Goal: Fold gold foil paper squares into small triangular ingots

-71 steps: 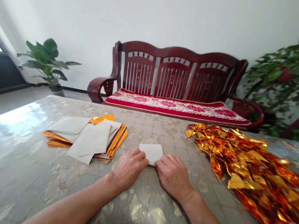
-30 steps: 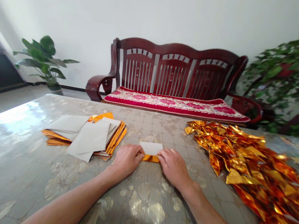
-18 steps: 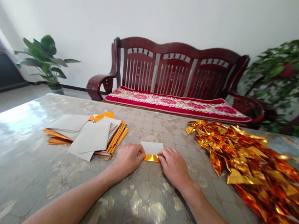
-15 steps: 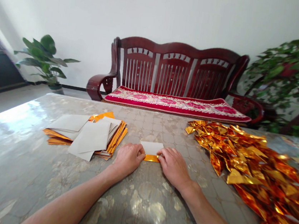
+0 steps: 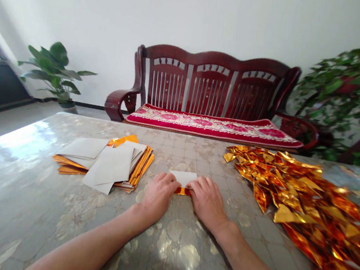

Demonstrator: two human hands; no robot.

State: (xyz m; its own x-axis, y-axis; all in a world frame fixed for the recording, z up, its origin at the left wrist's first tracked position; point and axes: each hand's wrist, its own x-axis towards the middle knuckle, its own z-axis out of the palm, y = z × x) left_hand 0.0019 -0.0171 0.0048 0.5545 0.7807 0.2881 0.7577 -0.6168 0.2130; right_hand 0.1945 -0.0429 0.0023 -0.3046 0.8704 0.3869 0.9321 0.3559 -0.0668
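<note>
A small sheet of foil paper [image 5: 183, 177] lies on the table between my hands, its pale side up and its near edge folded over into a shiny gold strip. My left hand [image 5: 161, 192] grips the fold at its left end, fingertips pressed together. At the right end, my right hand [image 5: 205, 199] pinches the same fold with bent fingers. Parts of the strip are hidden under the fingers of both hands. Left of my left hand sits a loose stack of foil paper sheets [image 5: 108, 161], pale faces up with gold edges showing.
A large heap of folded gold foil pieces [image 5: 303, 196] spreads over the right side of the patterned table [image 5: 167, 246]. Clear plastic [image 5: 350, 177] lies behind it. Beyond the table stand a wooden bench [image 5: 209, 86] with a red cushion and potted plants [image 5: 57, 73].
My left hand has slid inward to the right along the fold, and my right hand has shifted slightly left. Less of the gold strip shows between them.
</note>
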